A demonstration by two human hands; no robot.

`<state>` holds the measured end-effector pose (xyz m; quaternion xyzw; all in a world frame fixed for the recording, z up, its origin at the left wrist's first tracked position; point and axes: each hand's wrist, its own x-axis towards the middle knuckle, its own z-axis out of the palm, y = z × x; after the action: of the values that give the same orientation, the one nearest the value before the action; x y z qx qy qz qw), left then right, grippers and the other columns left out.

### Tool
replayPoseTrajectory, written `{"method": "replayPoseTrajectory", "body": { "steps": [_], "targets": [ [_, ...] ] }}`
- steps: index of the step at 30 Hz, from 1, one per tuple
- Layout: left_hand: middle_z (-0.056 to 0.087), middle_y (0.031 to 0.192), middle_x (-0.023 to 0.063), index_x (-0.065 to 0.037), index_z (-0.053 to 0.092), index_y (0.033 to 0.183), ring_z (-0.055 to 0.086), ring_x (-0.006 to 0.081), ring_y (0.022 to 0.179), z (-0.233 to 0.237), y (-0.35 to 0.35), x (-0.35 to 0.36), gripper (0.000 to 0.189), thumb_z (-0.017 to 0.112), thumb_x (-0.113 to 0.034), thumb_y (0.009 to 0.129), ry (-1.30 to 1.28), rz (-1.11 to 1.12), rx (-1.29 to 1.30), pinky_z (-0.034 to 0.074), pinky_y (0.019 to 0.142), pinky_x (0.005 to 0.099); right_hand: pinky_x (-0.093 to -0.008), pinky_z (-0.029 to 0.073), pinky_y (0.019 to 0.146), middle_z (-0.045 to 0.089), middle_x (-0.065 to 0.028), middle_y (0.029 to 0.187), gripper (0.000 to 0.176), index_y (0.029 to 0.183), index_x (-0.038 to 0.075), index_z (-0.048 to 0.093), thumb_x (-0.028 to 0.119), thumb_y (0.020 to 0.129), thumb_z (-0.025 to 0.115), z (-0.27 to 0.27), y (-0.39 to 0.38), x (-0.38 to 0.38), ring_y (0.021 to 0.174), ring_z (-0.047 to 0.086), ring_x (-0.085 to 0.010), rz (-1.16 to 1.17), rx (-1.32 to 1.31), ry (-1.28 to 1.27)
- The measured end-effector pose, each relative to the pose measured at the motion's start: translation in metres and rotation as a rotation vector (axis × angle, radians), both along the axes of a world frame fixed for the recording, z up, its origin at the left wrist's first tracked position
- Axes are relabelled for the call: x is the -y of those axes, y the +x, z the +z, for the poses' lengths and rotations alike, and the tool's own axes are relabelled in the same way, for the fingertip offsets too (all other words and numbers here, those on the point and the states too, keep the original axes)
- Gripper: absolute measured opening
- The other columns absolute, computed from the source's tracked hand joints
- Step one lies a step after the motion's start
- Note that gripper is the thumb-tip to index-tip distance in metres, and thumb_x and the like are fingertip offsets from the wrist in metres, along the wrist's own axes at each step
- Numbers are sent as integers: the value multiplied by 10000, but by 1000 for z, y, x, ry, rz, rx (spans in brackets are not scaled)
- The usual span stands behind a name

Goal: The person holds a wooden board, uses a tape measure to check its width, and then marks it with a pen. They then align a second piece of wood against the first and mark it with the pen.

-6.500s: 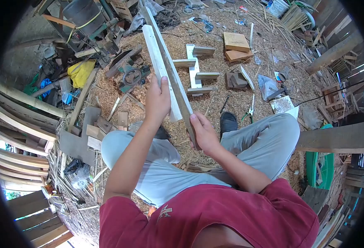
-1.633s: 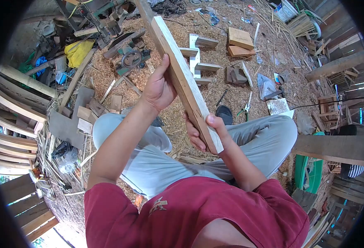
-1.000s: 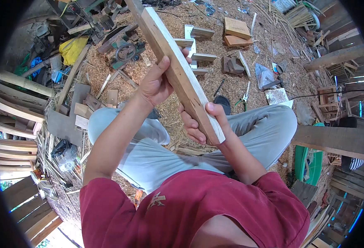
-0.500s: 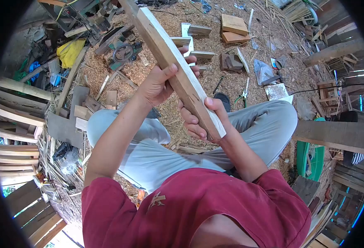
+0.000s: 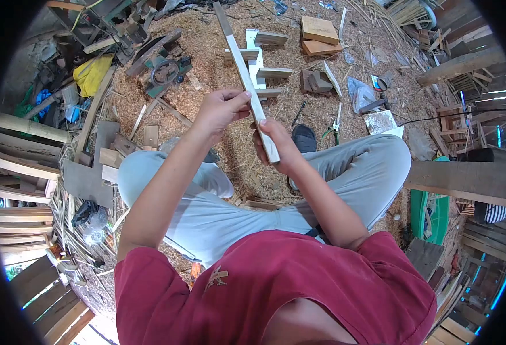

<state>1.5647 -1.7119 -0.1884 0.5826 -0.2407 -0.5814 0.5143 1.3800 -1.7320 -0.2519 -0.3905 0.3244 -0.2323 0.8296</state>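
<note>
A long wooden strip [image 5: 241, 69], pale along its lower part and darker at the far tip, slants up and away from me with its narrow face showing. My right hand [image 5: 277, 144] is closed round its near end, thumb on top and fingers underneath. Higher up, my left hand [image 5: 221, 112] pinches at the strip's left edge with thumb and forefinger; its other fingers are partly hidden. Beyond the strip, on the ground, lies a white board [image 5: 253, 57] with several short wooden slats [image 5: 275, 73] sticking out from it, partly covered by the strip.
Wood shavings cover the ground. Two stacked wooden blocks [image 5: 320, 30] lie at the back, with a dark block [image 5: 316, 81] nearer. Green-handled pliers [image 5: 336, 129] and a dark sandal [image 5: 304, 139] are by my right knee. A green machine with a wheel [image 5: 165, 73] stands left.
The strip has turned more upright in view and rolled, so its narrow pale face now shows. Both hands have moved away from my body, and my left hand's wrap has become a pinch.
</note>
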Motion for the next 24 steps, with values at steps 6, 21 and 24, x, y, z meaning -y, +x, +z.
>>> {"method": "replayPoseTrajectory", "body": {
  "steps": [6,21,24],
  "targets": [
    [719,1008,101,31,678,1098,703,179,905,-38,9,1,381,746,-308,937,166,-8,37,582,825,318,-307,484,805,647,-80,983,441,1211,-24,577,342,967,606,-34,14,-10,888,591,-149,-24,-273,-260],
    [725,1011,119,15,692,1147,728,224,886,-71,7,-1,340,717,-149,851,243,-46,142,595,761,372,-371,532,693,684,-162,880,440,1071,-24,560,337,880,724,-50,22,-22,770,676,-213,-81,-489,-672],
    [726,1007,118,20,692,1148,729,219,866,-72,6,0,340,718,-138,848,239,-77,185,598,726,365,-374,536,705,689,-160,888,451,1080,-20,563,350,879,725,-45,21,-22,775,678,-215,-79,-468,-628]
  ]
}}
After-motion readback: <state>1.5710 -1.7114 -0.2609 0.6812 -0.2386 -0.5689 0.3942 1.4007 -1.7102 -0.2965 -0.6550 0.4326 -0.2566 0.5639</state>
